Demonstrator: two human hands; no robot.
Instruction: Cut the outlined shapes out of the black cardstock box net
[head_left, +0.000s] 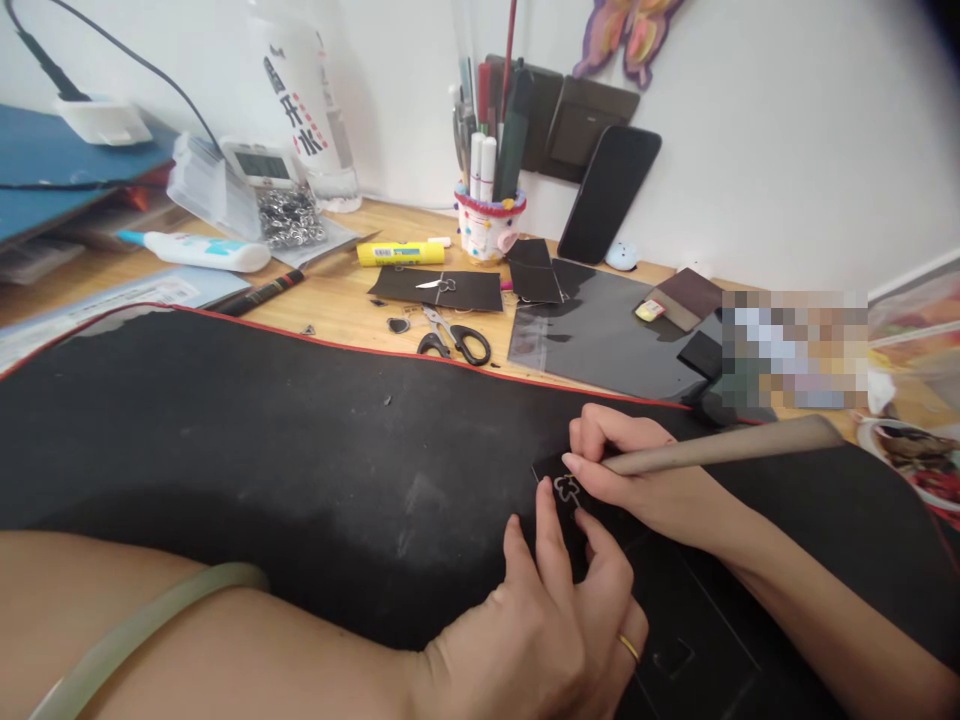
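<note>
My right hand [630,462] is closed in a writing grip around a pen-like tool [720,446] with a long grey-brown barrel. The tool's tip is hidden behind my fingers. Right below it, a small flower-shaped outline [566,490], pale and metallic-looking, lies on a black sheet [694,620]. My left hand [559,600], wearing a ring, rests with fingers spread and fingertips touching the sheet beside the outline. Under everything is a black mat [300,430] with red edging.
Beyond the mat lie black-handled scissors [457,340], a black card [439,288] and a yellow glue stick [401,253]. A pen cup [487,225] and a phone [611,195] stand by the wall. A bottle [307,100] and a box of metal rings [291,215] are at left.
</note>
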